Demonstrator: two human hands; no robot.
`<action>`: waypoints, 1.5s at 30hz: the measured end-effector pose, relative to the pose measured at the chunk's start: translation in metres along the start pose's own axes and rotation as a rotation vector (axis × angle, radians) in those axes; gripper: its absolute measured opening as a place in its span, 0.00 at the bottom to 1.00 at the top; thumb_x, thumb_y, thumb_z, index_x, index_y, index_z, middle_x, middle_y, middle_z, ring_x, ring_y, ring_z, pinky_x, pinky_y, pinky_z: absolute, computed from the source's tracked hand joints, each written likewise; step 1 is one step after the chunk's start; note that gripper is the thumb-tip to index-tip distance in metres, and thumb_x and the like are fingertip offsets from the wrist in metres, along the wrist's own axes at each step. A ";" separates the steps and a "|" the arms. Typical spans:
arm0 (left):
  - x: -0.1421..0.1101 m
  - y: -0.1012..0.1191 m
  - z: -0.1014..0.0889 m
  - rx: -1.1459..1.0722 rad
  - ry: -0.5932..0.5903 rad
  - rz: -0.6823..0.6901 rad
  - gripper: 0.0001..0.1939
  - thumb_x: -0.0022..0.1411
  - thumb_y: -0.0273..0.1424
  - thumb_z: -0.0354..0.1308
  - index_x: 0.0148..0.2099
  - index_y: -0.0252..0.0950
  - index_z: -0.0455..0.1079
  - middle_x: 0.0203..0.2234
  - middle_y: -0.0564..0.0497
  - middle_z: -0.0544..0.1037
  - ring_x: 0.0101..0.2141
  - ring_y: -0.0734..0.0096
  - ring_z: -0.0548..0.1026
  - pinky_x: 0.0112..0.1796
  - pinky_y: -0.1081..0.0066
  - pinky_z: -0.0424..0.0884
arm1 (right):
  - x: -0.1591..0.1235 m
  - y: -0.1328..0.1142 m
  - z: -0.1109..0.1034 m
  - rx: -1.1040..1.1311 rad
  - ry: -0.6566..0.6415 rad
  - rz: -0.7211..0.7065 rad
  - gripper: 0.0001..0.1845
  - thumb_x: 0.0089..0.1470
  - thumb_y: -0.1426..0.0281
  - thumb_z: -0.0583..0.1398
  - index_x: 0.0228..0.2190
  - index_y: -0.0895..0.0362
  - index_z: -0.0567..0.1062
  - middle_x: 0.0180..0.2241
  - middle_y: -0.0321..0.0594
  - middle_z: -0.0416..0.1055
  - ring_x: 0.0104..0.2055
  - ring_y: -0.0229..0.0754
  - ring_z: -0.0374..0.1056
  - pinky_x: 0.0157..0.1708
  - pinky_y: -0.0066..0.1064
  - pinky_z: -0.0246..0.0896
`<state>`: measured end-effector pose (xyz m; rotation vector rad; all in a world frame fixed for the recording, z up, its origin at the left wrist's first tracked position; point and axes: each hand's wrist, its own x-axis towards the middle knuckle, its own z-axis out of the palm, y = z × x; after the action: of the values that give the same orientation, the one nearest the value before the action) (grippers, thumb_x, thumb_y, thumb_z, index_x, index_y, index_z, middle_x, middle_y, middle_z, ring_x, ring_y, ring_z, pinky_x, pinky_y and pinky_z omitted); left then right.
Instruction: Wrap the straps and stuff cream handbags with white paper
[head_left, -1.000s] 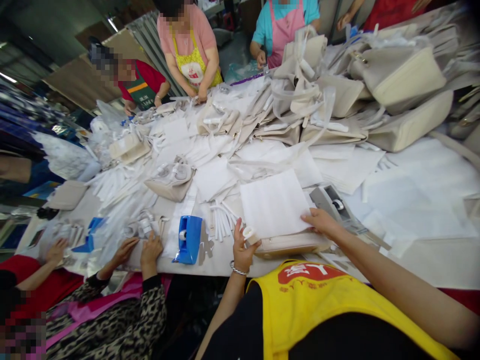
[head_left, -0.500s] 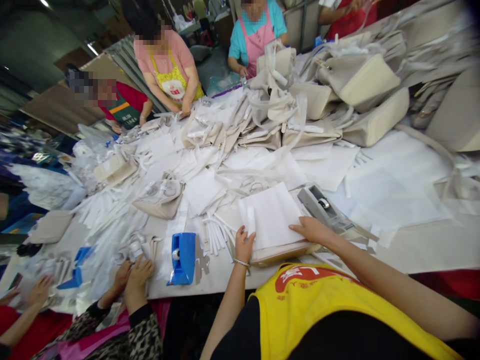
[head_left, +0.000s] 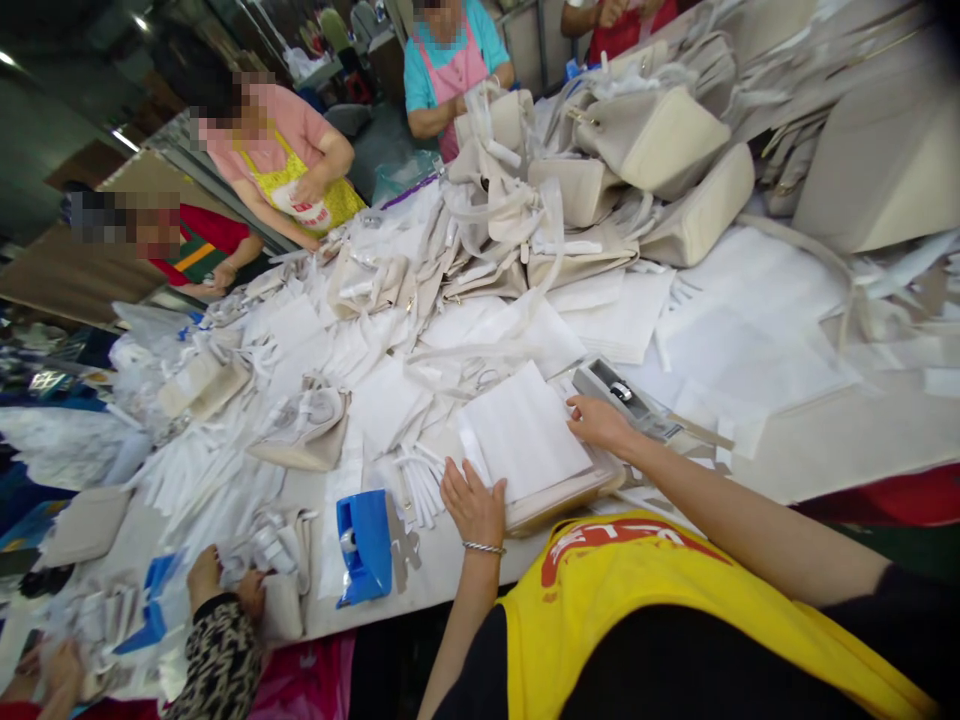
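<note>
A white foam sheet (head_left: 525,432) lies over a flat beige bag (head_left: 570,492) at the table's near edge. My left hand (head_left: 472,500) rests flat on the sheet's left edge, fingers stretched out. My right hand (head_left: 600,422) presses on the sheet's right edge, fingers extended, holding nothing. A grey tape dispenser (head_left: 626,395) sits just right of my right hand. A blue tape dispenser (head_left: 364,545) stands to the left of my left hand, with loose white strips (head_left: 416,480) between them.
Beige handbags (head_left: 652,140) are heaped at the back right, with white sheets (head_left: 735,340) spread in front. Other people work round the table: one in a pink apron (head_left: 450,70), one in yellow (head_left: 300,190), and a hand in a leopard sleeve (head_left: 217,600) at the near left.
My left hand let go of a small white roll and now lies flat on the sheet's left edge. My right hand slid up the sheet's right side. The view swung right.
</note>
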<state>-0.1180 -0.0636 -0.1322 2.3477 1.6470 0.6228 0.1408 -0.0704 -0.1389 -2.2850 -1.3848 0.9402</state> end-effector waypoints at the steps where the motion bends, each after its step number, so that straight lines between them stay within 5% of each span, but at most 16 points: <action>1: 0.002 0.008 -0.002 -0.014 -0.051 0.089 0.30 0.51 0.40 0.52 0.54 0.32 0.54 0.56 0.38 0.48 0.55 0.50 0.46 0.52 0.50 0.43 | 0.001 -0.002 0.000 -0.031 -0.007 0.018 0.20 0.42 0.70 0.56 0.41 0.58 0.66 0.34 0.43 0.70 0.36 0.44 0.65 0.34 0.30 0.56; 5: 0.016 0.035 0.006 -0.144 -0.398 0.489 0.27 0.52 0.41 0.51 0.54 0.39 0.55 0.53 0.43 0.56 0.51 0.58 0.57 0.50 0.57 0.55 | 0.005 -0.004 0.002 -0.046 -0.041 0.091 0.17 0.40 0.69 0.57 0.37 0.61 0.69 0.33 0.46 0.70 0.36 0.45 0.65 0.33 0.30 0.56; 7: 0.022 0.044 0.017 -0.137 -0.442 0.557 0.27 0.51 0.42 0.52 0.52 0.38 0.57 0.51 0.42 0.60 0.49 0.57 0.59 0.48 0.57 0.57 | 0.005 -0.001 0.003 0.027 -0.028 0.091 0.15 0.38 0.70 0.57 0.32 0.61 0.70 0.31 0.45 0.71 0.35 0.44 0.65 0.32 0.29 0.56; 11: 0.028 0.051 0.035 -0.070 -0.437 0.630 0.19 0.55 0.39 0.48 0.45 0.33 0.63 0.43 0.40 0.68 0.42 0.60 0.65 0.43 0.60 0.62 | -0.005 0.018 -0.003 0.369 -0.027 0.043 0.08 0.39 0.68 0.57 0.23 0.60 0.71 0.24 0.37 0.69 0.28 0.39 0.64 0.26 0.26 0.56; 14: 0.027 0.050 0.042 -0.006 -0.411 0.672 0.13 0.59 0.34 0.43 0.37 0.34 0.66 0.34 0.43 0.71 0.35 0.66 0.67 0.37 0.65 0.64 | -0.027 0.036 -0.016 0.629 -0.034 -0.034 0.12 0.39 0.66 0.58 0.27 0.60 0.71 0.26 0.36 0.70 0.29 0.39 0.65 0.29 0.27 0.58; 19: 0.026 0.053 0.048 0.084 -0.204 0.634 0.11 0.59 0.29 0.43 0.28 0.34 0.63 0.22 0.49 0.69 0.26 0.73 0.65 0.29 0.71 0.61 | -0.076 0.044 -0.043 0.581 -0.179 -0.411 0.15 0.39 0.65 0.61 0.32 0.58 0.73 0.32 0.39 0.71 0.35 0.41 0.65 0.36 0.32 0.59; 22: 0.027 0.059 0.050 0.094 -0.188 0.712 0.11 0.58 0.30 0.45 0.25 0.34 0.62 0.20 0.51 0.67 0.25 0.74 0.64 0.27 0.71 0.60 | -0.090 0.034 -0.047 0.504 -0.149 -0.569 0.11 0.42 0.65 0.59 0.30 0.57 0.73 0.31 0.39 0.70 0.35 0.40 0.64 0.36 0.31 0.58; 28: 0.020 0.075 0.051 0.099 -0.287 0.889 0.11 0.59 0.30 0.44 0.26 0.34 0.62 0.20 0.50 0.67 0.25 0.72 0.64 0.26 0.69 0.59 | -0.048 0.018 -0.017 0.406 -0.011 -0.241 0.14 0.46 0.63 0.55 0.33 0.59 0.71 0.28 0.39 0.70 0.30 0.40 0.65 0.30 0.29 0.59; 33: 0.018 0.067 0.034 -0.038 -0.408 0.732 0.11 0.58 0.33 0.45 0.29 0.34 0.65 0.26 0.48 0.71 0.30 0.72 0.68 0.31 0.69 0.65 | -0.023 0.013 0.002 -0.016 0.066 -0.148 0.16 0.47 0.65 0.54 0.37 0.61 0.69 0.32 0.45 0.69 0.34 0.44 0.65 0.36 0.33 0.58; 35: 0.016 0.046 0.018 -0.148 -0.307 0.522 0.10 0.58 0.33 0.46 0.37 0.34 0.65 0.34 0.46 0.72 0.38 0.71 0.67 0.39 0.68 0.65 | -0.027 0.014 0.002 -0.093 0.122 -0.198 0.18 0.48 0.63 0.53 0.39 0.60 0.68 0.36 0.47 0.67 0.35 0.44 0.65 0.36 0.34 0.58; 38: 0.004 -0.002 -0.002 -0.248 -0.041 -0.017 0.15 0.56 0.32 0.48 0.46 0.35 0.62 0.44 0.44 0.68 0.46 0.66 0.64 0.46 0.62 0.62 | -0.033 0.020 0.000 -0.094 0.208 -0.267 0.19 0.50 0.63 0.51 0.40 0.60 0.67 0.40 0.49 0.65 0.37 0.44 0.64 0.38 0.35 0.58; 41: -0.016 -0.044 -0.005 -0.512 -0.075 -0.462 0.17 0.54 0.32 0.50 0.47 0.35 0.63 0.44 0.45 0.69 0.44 0.66 0.66 0.45 0.62 0.63 | -0.031 0.029 0.007 -0.046 0.181 -0.286 0.18 0.50 0.65 0.49 0.40 0.62 0.68 0.39 0.48 0.67 0.38 0.44 0.64 0.40 0.35 0.58; 45: -0.038 -0.058 0.012 -0.851 -0.215 -0.544 0.20 0.55 0.33 0.48 0.51 0.36 0.60 0.48 0.47 0.65 0.49 0.67 0.62 0.51 0.63 0.57 | -0.030 0.038 0.029 -0.044 0.170 -0.333 0.17 0.50 0.66 0.49 0.36 0.61 0.71 0.39 0.47 0.68 0.41 0.45 0.63 0.42 0.37 0.58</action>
<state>-0.1725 -0.0780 -0.1747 1.2586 1.4250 0.7230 0.1370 -0.1165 -0.1701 -2.0203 -1.6538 0.6029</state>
